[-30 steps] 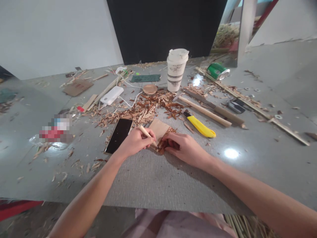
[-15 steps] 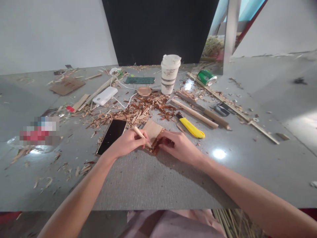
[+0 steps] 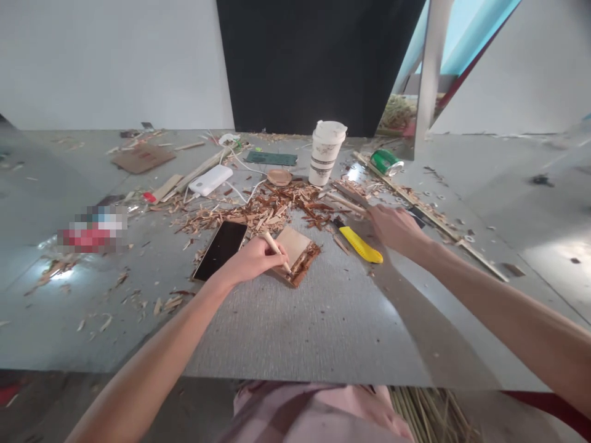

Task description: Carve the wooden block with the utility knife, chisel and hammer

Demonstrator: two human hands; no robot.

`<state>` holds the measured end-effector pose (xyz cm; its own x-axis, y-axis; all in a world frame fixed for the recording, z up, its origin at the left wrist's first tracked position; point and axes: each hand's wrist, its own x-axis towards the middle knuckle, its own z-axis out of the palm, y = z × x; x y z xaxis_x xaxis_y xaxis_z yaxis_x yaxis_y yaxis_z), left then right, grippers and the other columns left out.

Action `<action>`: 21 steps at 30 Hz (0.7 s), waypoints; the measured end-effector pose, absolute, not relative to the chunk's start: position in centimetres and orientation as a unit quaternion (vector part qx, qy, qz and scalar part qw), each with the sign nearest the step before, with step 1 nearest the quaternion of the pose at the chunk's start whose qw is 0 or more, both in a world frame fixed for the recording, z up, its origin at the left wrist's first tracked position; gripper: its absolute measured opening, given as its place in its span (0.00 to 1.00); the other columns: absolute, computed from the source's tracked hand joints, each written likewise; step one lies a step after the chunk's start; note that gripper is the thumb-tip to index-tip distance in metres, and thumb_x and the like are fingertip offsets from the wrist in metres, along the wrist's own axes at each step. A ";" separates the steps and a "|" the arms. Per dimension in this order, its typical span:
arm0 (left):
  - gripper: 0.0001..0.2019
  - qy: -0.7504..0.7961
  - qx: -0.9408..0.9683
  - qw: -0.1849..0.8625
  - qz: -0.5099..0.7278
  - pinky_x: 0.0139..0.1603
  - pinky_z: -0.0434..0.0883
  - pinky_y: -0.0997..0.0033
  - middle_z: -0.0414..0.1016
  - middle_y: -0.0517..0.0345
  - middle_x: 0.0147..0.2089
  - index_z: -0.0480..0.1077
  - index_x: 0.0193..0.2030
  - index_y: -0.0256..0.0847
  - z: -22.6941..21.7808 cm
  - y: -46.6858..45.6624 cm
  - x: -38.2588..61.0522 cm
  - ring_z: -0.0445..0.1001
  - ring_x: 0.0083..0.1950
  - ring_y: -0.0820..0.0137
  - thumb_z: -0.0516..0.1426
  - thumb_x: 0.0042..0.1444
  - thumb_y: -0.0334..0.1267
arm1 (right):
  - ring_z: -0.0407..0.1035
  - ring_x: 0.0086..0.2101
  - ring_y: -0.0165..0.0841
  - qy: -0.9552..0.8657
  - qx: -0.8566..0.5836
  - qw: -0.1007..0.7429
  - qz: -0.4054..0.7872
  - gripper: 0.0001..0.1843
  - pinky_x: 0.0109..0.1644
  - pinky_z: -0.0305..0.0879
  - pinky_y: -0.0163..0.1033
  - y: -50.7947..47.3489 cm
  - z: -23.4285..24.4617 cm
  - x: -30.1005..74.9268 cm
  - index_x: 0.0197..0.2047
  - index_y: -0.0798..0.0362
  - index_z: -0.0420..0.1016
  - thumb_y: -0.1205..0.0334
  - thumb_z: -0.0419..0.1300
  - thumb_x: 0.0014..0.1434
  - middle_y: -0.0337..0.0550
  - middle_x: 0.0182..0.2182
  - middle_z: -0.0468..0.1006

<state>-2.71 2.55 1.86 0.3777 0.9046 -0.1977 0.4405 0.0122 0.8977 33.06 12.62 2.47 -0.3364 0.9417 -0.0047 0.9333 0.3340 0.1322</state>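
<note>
A chisel (image 3: pixel 273 244) with a pale round wooden handle slants down from my left hand (image 3: pixel 253 258), whose fingers are closed round it. Its lower end meets the brown, rough-cut edge of a small wooden block (image 3: pixel 293 243) lying flat on the table. My right hand (image 3: pixel 399 229) is out to the right, fingers curled over the handle of a hammer (image 3: pixel 347 203); its fingertips and the handle's end are hidden. In front of that hand lies a yellow utility knife (image 3: pixel 362 245). A black phone (image 3: pixel 221 249) is beside my left hand.
Wood chips (image 3: pixel 258 214) are heaped behind the block. Farther back stand a lidded paper cup (image 3: pixel 325 154), a round wooden piece (image 3: pixel 279 178) and a white power bank (image 3: pixel 211 180) with its cable. A green can (image 3: pixel 385 161) lies beside a long wooden strip (image 3: pixel 434 219).
My right hand has left the block's edge and moved right and away onto the hammer handle. My left hand keeps the chisel on the block. The view has shifted slightly.
</note>
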 end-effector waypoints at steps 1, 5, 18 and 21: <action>0.08 0.507 0.661 0.498 0.240 0.39 0.65 0.68 0.79 0.56 0.36 0.77 0.36 0.39 1.8 2.6 -2.7 0.75 0.38 0.67 0.60 0.61 0.42 | 0.70 0.35 0.42 0.813 0.579 0.041 0.058 0.14 0.41 0.56 0.46 12.6 3.4 32.9 0.46 0.55 0.73 0.65 0.46 0.71 0.62 0.41 0.80; 0.06 0.521 0.645 0.484 0.279 0.32 0.62 0.71 0.74 0.61 0.31 0.71 0.38 0.41 1.2 2.4 -2.5 0.72 0.31 0.71 0.63 0.57 0.38 | 0.62 0.27 0.38 0.786 0.612 0.031 0.076 0.21 0.33 0.49 0.44 13.0 7.8 32.2 0.42 0.53 0.73 0.53 0.42 0.75 0.58 0.33 0.78; 0.05 0.499 0.606 0.517 0.343 0.42 0.74 0.67 0.81 0.57 0.37 0.71 0.39 0.41 -0.6 1.2 -2.4 0.82 0.41 0.64 0.62 0.59 0.37 | 0.62 0.24 0.33 0.856 0.515 -0.035 0.031 0.23 0.32 0.51 0.41 9.5 17.1 25.1 0.33 0.47 0.72 0.40 0.51 0.70 0.38 0.23 0.72; 0.08 0.458 0.575 0.565 0.374 0.50 0.76 0.60 0.84 0.53 0.41 0.66 0.45 0.43 -1.1 0.7 -2.4 0.84 0.49 0.60 0.61 0.62 0.37 | 0.64 0.24 0.34 0.861 0.507 -0.009 0.034 0.25 0.31 0.51 0.42 9.2 17.9 24.3 0.33 0.46 0.74 0.37 0.50 0.69 0.39 0.23 0.73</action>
